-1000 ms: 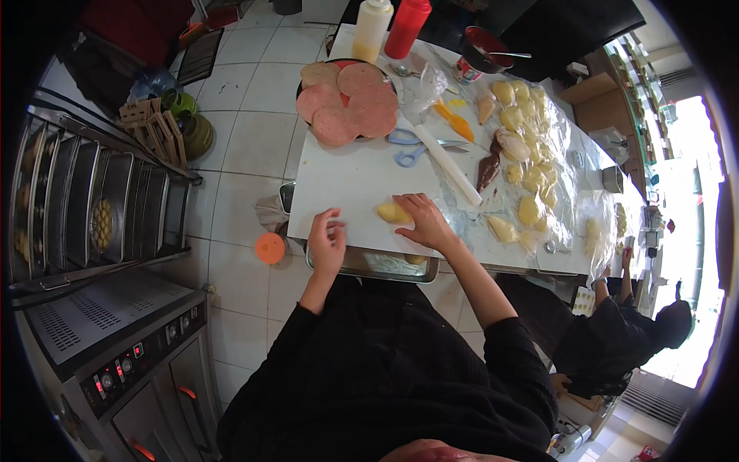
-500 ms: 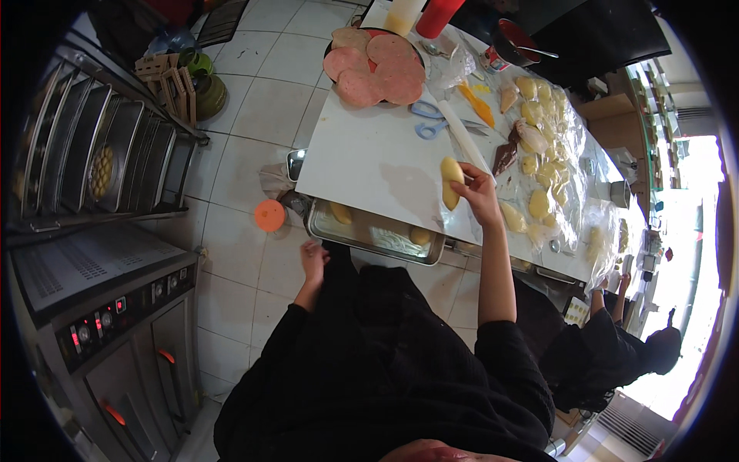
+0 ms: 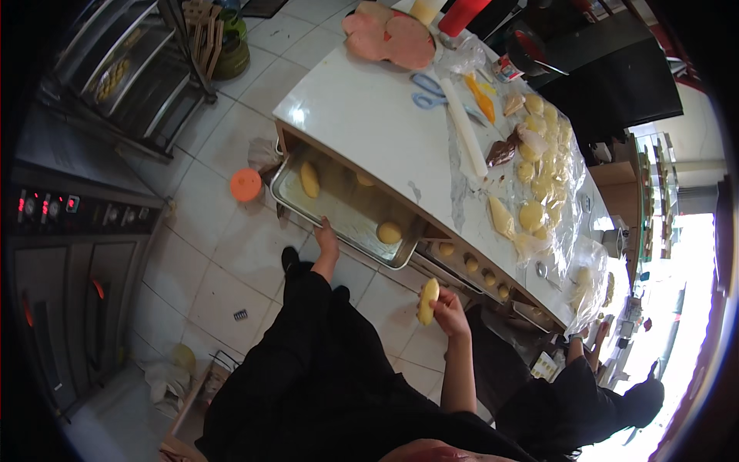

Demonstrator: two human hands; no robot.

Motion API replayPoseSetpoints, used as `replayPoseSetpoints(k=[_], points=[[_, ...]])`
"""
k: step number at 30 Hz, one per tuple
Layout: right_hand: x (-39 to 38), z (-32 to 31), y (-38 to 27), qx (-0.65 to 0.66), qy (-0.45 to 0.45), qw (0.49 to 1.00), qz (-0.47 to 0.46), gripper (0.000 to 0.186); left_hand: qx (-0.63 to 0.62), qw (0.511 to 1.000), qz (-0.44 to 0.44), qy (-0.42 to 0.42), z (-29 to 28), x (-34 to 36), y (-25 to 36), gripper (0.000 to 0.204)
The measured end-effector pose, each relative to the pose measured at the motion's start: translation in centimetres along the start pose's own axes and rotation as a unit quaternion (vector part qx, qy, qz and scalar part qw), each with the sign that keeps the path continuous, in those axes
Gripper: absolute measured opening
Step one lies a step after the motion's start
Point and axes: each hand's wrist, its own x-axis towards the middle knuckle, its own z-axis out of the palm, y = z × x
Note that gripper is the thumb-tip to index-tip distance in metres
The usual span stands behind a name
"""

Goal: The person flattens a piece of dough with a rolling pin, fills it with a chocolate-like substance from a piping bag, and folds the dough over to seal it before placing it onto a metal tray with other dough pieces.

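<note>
My right hand (image 3: 446, 316) holds an oval piece of yellow dough (image 3: 428, 300) upright between thumb and fingers, to the right of a pulled-out metal tray (image 3: 392, 258). My left hand (image 3: 326, 237) grips the front rim of that tray. In the tray are a long dough piece (image 3: 309, 179), a round one (image 3: 389, 232) and another partly hidden at the back. Above it is the white worktop (image 3: 362, 131) with blue scissors (image 3: 427, 96), a white rolling rod (image 3: 466, 131), dough balls under plastic (image 3: 546, 169) and a plate of pink meat slices (image 3: 389, 38).
A steel oven (image 3: 69, 246) and a tray rack (image 3: 138, 92) stand at left. An orange container (image 3: 245, 184) is on the floor near the tray. A lower tray (image 3: 462, 266) holds several dough balls. A co-worker in black (image 3: 585, 393) works at the right.
The dough, pressed on the worktop earlier, was lifted by my right hand and moved down beside the tray. My left hand has taken hold of the tray, which is now farther out. The view has shifted.
</note>
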Motion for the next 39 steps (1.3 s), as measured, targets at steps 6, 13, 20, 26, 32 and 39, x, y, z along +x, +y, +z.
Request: replayPoseSetpoints(k=[6, 13, 20, 26, 32, 39], points=[[-1.1, -1.5, 4.8, -0.050, 0.050, 0.995, 0.075, 0.042, -0.062, 0.996, 0.007, 0.057, -10.5, -6.0, -1.3, 0.039], [7.7, 2.3, 5.5, -0.234, 0.113, 0.966, 0.006, 0.039, -0.110, 0.992, -0.011, 0.065, -24.1, -12.1, -2.0, 0.037], [15.8, 4.0, 6.9, -0.572, 0.255, 0.774, -0.095, 0.039, -0.117, 0.974, -0.091, 0.170, -30.6, -15.1, -2.5, 0.041], [17.4, 2.5, 10.8, -0.620, 0.307, 0.715, -0.100, 0.044, -0.093, 0.975, -0.106, 0.173, -31.0, -15.4, -2.0, 0.041], [17.4, 3.0, 10.8, -0.668, 0.324, 0.666, -0.066, 0.052, -0.102, 0.974, -0.134, 0.155, -31.6, -15.1, -2.4, 0.044], [16.3, 2.6, 10.5, -0.580, 0.240, 0.775, -0.071, 0.079, -0.094, 0.970, -0.137, 0.175, -31.4, -15.2, -2.0, 0.046]])
